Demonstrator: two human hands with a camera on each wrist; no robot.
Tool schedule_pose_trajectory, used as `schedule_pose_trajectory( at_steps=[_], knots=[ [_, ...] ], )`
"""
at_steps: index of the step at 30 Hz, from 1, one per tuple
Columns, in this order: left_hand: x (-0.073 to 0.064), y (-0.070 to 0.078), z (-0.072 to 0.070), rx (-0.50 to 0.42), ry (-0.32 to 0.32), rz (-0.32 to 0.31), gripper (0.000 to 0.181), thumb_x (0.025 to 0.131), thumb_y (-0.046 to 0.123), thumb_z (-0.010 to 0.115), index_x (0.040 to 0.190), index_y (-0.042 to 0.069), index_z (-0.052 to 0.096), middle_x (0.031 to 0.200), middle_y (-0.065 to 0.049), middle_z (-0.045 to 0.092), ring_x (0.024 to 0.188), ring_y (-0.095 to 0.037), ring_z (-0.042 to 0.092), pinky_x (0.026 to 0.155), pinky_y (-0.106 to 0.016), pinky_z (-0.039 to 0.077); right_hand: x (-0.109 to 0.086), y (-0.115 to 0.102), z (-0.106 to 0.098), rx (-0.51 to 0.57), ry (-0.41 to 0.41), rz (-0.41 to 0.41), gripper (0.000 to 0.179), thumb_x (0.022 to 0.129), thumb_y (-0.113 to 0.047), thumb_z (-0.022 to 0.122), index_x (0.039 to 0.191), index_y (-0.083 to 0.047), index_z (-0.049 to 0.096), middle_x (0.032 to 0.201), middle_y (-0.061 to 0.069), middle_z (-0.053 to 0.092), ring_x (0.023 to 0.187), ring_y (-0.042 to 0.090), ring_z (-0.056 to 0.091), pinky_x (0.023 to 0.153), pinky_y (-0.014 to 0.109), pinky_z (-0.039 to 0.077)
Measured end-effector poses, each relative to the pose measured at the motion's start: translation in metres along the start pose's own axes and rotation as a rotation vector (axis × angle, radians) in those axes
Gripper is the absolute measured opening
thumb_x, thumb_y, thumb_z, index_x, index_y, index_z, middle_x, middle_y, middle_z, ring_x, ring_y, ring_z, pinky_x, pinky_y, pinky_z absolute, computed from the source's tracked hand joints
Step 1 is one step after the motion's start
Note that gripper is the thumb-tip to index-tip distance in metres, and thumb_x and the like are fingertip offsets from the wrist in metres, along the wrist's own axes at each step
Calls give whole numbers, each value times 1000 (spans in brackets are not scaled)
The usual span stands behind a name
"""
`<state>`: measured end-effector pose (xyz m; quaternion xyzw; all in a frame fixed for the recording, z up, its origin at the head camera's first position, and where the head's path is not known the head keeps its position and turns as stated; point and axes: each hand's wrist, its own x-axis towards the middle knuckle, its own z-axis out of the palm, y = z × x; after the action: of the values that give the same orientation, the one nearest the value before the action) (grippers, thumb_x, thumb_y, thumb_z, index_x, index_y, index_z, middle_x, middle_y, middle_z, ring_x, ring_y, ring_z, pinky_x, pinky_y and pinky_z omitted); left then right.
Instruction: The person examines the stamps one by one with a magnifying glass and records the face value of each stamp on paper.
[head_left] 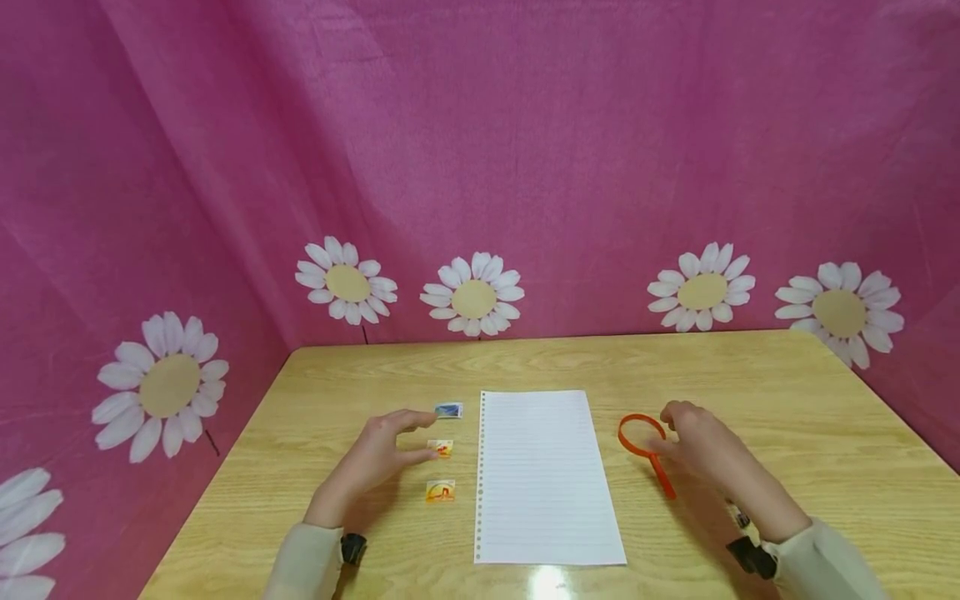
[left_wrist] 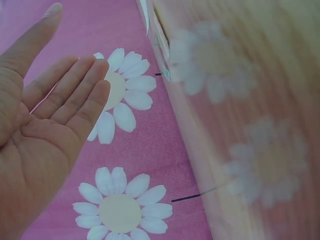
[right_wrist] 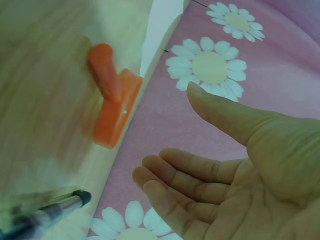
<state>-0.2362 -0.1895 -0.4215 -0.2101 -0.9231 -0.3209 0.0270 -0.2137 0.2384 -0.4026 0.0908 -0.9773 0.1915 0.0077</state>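
My left hand hovers over the table's left part with its fingers loosely bent, holding nothing. Three small stamp-like pictures lie in a column by its fingertips: a blue one, a yellow and red one partly behind the thumb, and a yellow-orange one nearest me. On the right, a magnifying glass with an orange-red rim and handle lies on the table. My right hand is just beside it, thumb and fingers spread apart; the right wrist view shows its palm bare.
Between the hands lies a lined sheet of paper with punched holes along its left edge. A dark pen-like object lies near the right wrist, mostly behind the arm in the head view. Pink daisy-patterned cloth stands behind the wooden table.
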Motion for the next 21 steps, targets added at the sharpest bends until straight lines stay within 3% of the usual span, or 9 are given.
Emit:
schedule_pose_trajectory(
  at_steps=[6,13,21],
  knots=[
    [-3,-1,1,-17,-58,-25,46,82,18,78,125,6,65,126,-9,67,117,-28,63,99,-45,50,-6,0,9,20,-45,23,38,82,-21,77,96,8,56,73,7,55,63,17,47,56,29,40],
    [-5,-2,1,-75,-126,-100,41,83,18,78,121,10,66,120,-4,68,111,-23,63,97,-43,52,-12,0,18,41,-73,21,37,80,-23,79,87,3,52,67,3,52,57,14,43,53,27,36],
    [-5,-7,2,3,-183,39,30,80,19,80,105,7,69,97,-3,68,87,-12,61,78,-26,53,-14,1,19,28,-119,23,38,80,-25,79,85,2,52,70,4,55,60,15,47,56,29,40]
  ],
)
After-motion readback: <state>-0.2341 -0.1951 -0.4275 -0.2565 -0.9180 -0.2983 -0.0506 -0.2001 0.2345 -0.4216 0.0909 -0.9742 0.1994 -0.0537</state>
